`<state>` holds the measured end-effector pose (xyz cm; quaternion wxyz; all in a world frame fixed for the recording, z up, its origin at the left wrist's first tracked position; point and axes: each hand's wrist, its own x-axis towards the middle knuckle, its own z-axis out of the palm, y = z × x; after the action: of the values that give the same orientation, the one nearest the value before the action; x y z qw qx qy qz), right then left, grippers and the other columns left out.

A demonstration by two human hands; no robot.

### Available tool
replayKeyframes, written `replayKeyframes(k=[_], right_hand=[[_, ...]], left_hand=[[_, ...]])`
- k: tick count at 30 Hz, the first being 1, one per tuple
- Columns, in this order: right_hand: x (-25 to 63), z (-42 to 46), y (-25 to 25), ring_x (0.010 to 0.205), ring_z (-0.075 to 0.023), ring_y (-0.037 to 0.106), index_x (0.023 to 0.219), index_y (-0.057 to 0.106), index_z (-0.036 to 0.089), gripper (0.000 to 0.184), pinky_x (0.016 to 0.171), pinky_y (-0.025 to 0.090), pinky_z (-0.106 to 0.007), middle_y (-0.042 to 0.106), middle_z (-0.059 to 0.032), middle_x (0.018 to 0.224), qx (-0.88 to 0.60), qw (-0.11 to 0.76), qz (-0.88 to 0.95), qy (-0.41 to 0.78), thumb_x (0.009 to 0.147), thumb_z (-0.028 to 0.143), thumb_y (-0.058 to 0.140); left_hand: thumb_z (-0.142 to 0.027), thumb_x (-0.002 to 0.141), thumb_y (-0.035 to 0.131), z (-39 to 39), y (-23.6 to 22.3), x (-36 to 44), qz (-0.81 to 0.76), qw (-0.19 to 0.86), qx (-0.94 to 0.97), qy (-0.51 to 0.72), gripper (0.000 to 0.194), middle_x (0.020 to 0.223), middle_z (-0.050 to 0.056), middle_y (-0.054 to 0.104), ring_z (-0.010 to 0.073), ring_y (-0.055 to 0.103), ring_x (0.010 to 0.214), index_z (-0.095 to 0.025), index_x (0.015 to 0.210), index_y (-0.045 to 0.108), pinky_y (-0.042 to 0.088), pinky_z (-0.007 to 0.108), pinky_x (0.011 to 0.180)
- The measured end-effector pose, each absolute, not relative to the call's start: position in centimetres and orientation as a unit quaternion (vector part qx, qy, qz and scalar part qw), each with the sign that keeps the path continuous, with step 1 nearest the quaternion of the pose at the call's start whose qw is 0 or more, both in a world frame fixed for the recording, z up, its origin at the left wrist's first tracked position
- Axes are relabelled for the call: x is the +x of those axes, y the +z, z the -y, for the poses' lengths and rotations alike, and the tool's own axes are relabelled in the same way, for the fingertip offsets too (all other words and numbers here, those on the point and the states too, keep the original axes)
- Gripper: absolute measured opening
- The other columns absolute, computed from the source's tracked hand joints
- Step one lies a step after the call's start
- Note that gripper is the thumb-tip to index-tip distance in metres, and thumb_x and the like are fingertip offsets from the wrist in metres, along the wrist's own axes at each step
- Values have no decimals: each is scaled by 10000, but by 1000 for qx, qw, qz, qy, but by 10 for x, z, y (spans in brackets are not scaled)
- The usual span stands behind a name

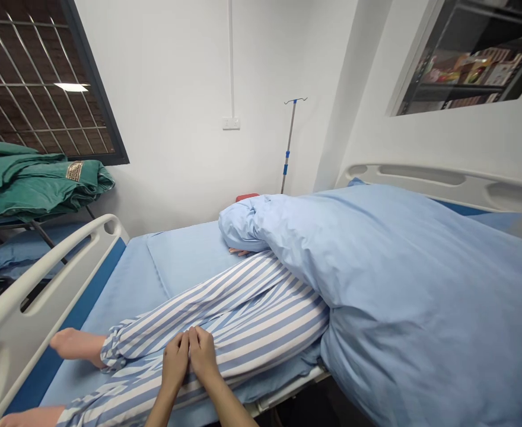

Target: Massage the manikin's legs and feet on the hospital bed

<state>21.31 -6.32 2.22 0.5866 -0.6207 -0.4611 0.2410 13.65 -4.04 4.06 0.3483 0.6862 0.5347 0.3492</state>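
My left hand (176, 354) and my right hand (202, 351) lie side by side, nearly touching, on the near leg of blue-and-white striped trousers (261, 332). Both hands have curled fingers closed against the trouser leg; the fingertips are hidden. A figure lying on its back on the bed wears the trousers. Its bare far foot (78, 346) and near foot (29, 417) stick out at the left. A light blue quilt (403, 273) covers the figure from the hips up. Fingers of the figure's hand (238, 251) show under the quilt's edge.
The bed has a pale footboard (47, 267) at left and a headboard (421, 175) at right. A drip stand (290, 139) rises behind the bed, beside a red object (247, 197). Folded green cloth (38, 184) lies on another bed below a barred window (38, 77).
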Motion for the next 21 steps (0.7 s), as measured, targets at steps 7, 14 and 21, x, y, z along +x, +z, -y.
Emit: replayKeyframes(k=[7,14,21], right_hand=[[216,61,16,518,-119,395,547,414,198,365,494,294,-226,439,24,519,-596,628,427,260,870,350,337],[219,61,16,511,-110,334,553,306,208,350,493,283,-227,329,52,512,-597,629,408,285,861,370,344],[221,59,25,487,-112,352,507,313,205,366,481,247,-235,354,45,478,-634,590,427,260,847,336,351]], left_hand=[[-440,789,392,48,45,155,-553,362,613,432,346,505,-20,481,127,444,527,-200,545,435,339,238,516],[-333,792,339,52,11,152,-576,206,711,347,270,557,25,553,156,496,538,-210,625,511,310,262,546],[-333,818,332,52,16,152,-580,208,711,338,281,565,18,569,154,512,560,-214,622,495,316,245,550]])
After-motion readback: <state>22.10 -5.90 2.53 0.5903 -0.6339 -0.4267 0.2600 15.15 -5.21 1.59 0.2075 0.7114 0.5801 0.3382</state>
